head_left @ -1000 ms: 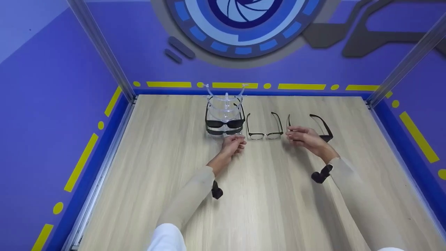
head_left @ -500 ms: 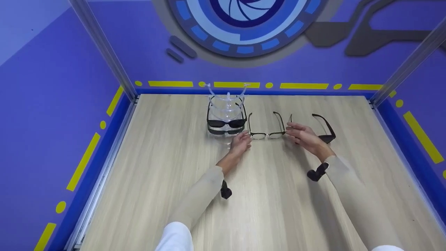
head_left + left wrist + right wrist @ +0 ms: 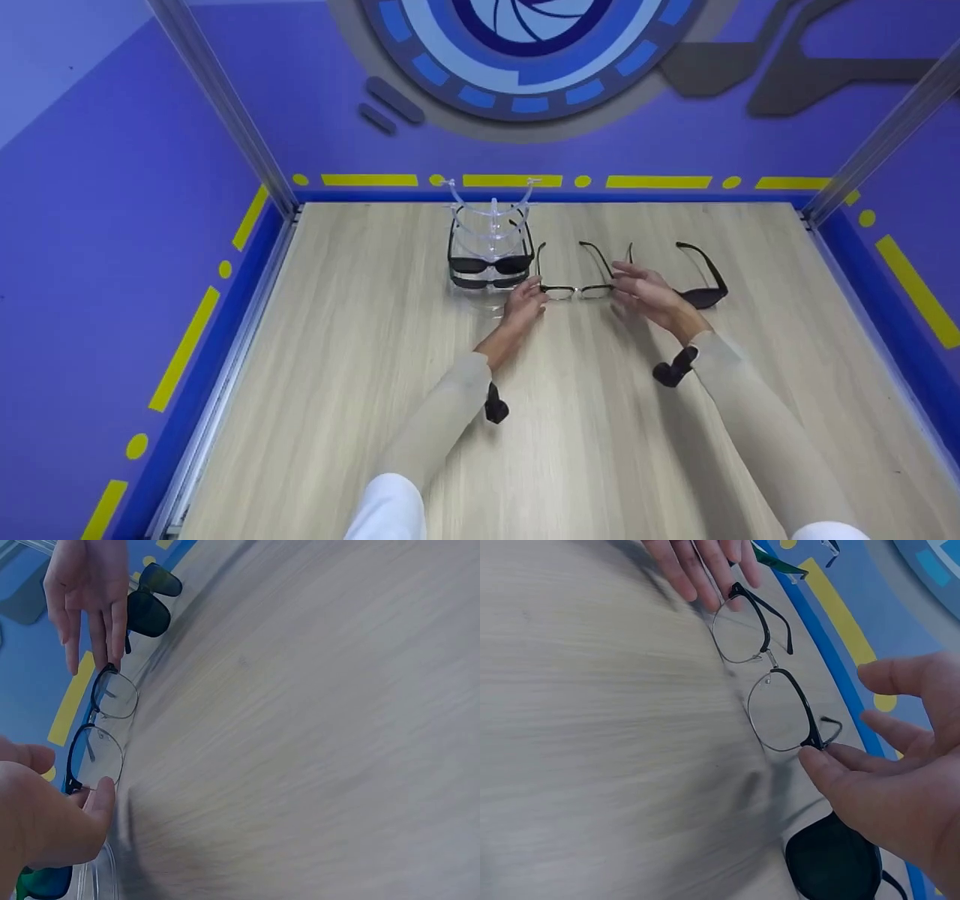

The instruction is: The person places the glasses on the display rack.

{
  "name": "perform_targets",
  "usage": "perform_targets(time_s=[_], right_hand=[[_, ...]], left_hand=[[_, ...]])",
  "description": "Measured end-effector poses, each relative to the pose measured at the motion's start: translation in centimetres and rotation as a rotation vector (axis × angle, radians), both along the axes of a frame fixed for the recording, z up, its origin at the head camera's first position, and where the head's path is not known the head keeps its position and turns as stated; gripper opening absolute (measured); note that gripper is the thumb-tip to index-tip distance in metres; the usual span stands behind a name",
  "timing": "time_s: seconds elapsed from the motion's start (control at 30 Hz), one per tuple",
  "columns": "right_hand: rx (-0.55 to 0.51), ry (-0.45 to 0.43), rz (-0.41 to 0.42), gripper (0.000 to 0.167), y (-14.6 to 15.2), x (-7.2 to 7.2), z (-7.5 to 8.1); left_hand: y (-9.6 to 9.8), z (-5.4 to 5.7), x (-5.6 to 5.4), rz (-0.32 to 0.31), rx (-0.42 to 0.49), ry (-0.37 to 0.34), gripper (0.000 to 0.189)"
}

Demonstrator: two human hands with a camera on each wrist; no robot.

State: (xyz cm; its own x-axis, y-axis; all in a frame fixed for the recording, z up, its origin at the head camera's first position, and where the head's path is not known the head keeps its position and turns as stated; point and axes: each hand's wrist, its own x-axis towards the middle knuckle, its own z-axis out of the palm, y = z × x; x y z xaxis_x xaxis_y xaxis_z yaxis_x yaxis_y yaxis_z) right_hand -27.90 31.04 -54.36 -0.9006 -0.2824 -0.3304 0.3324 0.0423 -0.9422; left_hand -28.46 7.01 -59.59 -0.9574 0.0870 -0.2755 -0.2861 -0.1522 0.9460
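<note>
A pair of eyeglasses (image 3: 576, 291) with black brow bars and clear lenses is between my hands, its temples unfolded toward the back wall. My left hand (image 3: 523, 306) pinches its left corner, thumb in front and fingers behind, as the left wrist view shows. At the other corner, my right hand (image 3: 654, 296) pinches the hinge between thumb and index finger, with the other fingers spread loosely; the right wrist view shows this thumb (image 3: 821, 769) right at the frame. Black sunglasses (image 3: 703, 298) lie just right of my right hand, partly hidden behind it.
Left of the eyeglasses stands a clear plastic display stand (image 3: 493, 214) bearing two pairs of dark sunglasses (image 3: 491, 265), its upper arms bare. A wooden tabletop (image 3: 360, 322) runs back to a blue wall (image 3: 645, 142), with side panels left and right.
My left hand has moved right from beside the stand to the eyeglasses' left corner. My right hand has closed in on the right corner, and the right temple has swung slightly inward.
</note>
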Motion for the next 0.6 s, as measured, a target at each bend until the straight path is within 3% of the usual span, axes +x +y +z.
perform_targets(time_s=[0.27,0.43,0.6], right_hand=[[0.054,-0.056,-0.021,0.061,-0.5,0.9,0.1],[0.151,-0.086,-0.019,0.060,-0.6,1.5,-0.2],[0.137,-0.102,-0.020,0.060,-0.4,2.0,-1.0]], left_hand=[[-0.8,-0.4,0.3,0.029,0.040,-0.006,0.050],[-1.4,-0.4,0.5,0.038,-0.014,-0.020,0.039],[-1.8,-0.4,1.0,0.008,-0.042,-0.048,0.038]])
